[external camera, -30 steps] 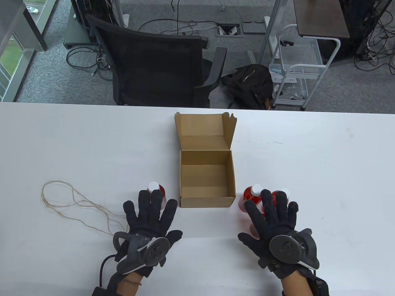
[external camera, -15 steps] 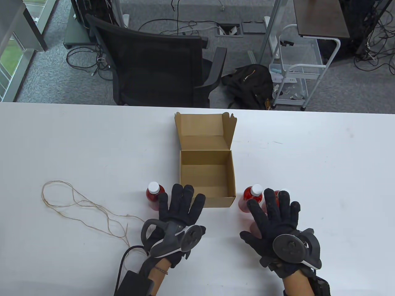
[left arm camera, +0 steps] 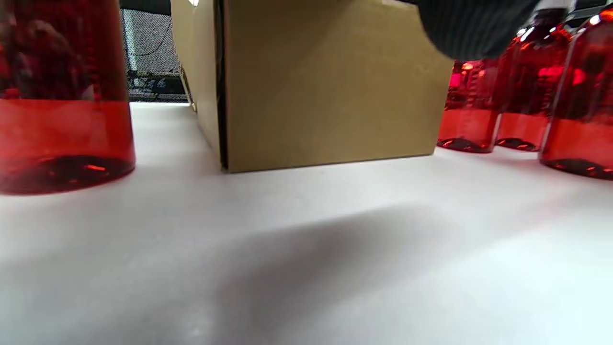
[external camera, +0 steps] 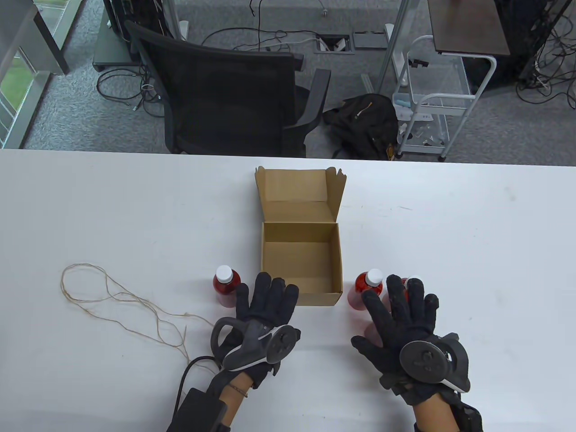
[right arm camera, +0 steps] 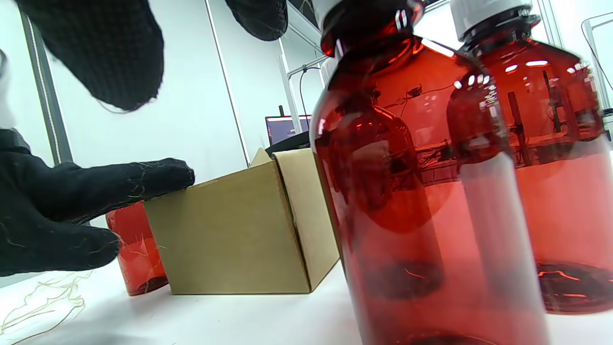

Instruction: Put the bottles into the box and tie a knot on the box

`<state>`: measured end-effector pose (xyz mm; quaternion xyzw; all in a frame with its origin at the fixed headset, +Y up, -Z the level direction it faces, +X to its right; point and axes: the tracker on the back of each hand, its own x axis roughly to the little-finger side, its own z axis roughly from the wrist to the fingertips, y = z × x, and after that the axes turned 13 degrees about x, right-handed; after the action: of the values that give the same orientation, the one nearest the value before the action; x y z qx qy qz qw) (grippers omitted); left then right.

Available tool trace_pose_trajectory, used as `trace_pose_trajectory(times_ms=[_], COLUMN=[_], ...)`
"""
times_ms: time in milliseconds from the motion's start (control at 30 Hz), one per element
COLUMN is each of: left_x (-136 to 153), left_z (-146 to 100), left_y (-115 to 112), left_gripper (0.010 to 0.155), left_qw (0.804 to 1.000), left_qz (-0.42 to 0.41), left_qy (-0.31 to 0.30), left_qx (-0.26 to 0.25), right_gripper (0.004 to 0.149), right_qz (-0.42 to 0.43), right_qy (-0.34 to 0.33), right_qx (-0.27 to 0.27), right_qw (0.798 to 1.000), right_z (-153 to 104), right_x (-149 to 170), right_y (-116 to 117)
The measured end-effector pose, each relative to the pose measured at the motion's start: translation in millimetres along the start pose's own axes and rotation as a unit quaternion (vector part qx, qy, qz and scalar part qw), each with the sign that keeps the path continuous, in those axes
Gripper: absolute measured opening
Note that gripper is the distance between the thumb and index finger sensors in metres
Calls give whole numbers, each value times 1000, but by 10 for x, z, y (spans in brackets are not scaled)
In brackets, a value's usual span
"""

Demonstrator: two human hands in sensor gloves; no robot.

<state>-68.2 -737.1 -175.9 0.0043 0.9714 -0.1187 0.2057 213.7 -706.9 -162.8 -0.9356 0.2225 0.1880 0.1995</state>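
Standing upright, the smooth bottles (external camera: 368, 288) look slippery; grip round the body. Left hand (external camera: 263, 310) and right hand (external camera: 400, 315) are spread, grasping nothing.

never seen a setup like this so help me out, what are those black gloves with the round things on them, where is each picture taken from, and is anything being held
These are a person's two hands in black sensor gloves; the round device on each is a motion tracker strapped to the back, not held. One camera looks down at the white table; the other two sit on the wrists, low by the tabletop.

On the table: an open, empty cardboard box, red bottles with white caps, one left of the box and a group on its right, plus loose twine.

Nothing is held. The left hand reaches at the box's near wall; the right hand hovers, spread, over the right-side bottles.
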Motion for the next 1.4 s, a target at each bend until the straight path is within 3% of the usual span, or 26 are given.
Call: trace_pose_trajectory(times_ms=[233,333,500,700,1000,1100,1200,1300,1400], left_x=[-59,-83,-72,-6,-57,10,203,513,790], left_z=[-229,-288,-331,-309,-352,-433,-594,-757,-837], left_y=[141,224,316,312,369,500,704,799,758], left_gripper=[82,76,68,66,65,66,68,70,76], left_qw=[999,998,991,978,969,976,973,937,900], left_qz=[-11,-27,-91,-119,-127,-141,-192,-284,-335], left_qy=[-36,-54,-91,-106,-121,-118,-126,-128,-97], left_qx=[-33,-23,26,132,176,116,-5,-161,-263], right_gripper=[86,86,85,85,83,83,83,83,83], right_qz=[1,5,6,11,12,14,16,17,18], right_qy=[1,3,5,9,14,17,17,19,18], right_qx=[-2,1,1,3,2,7,10,12,13], right_qw=[1000,1000,1000,1000,1000,1000,1000,1000,1000], right_z=[-3,-5,-6,-2,4,6,10,8,7], right_x=[-9,-7,-3,7,21,32,37,45,41], right_y=[13,7,11,10,10,-5,-19,-27,-26])
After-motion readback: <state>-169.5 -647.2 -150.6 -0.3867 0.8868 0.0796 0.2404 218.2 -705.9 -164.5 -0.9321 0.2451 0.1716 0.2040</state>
